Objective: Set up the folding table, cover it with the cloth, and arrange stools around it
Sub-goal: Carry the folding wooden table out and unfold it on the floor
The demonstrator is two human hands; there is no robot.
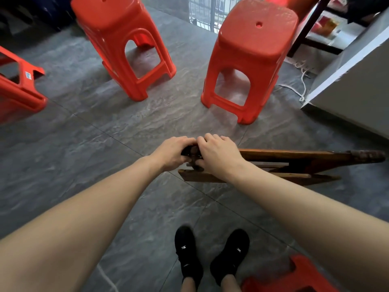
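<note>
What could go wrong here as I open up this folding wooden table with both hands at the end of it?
Pinched fingers: the left hand and right hand both grip the folded wooden frame close to its overlapping slats, which may close on them. Toes: your black shoes stand right below the frame if it slips. Room: two upright red stools stand close ahead and could block the frame as it spreads.

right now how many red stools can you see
4: two upright ahead, left and right; one cut off at the left edge; one at bottom right. Others may be outside view.
</note>
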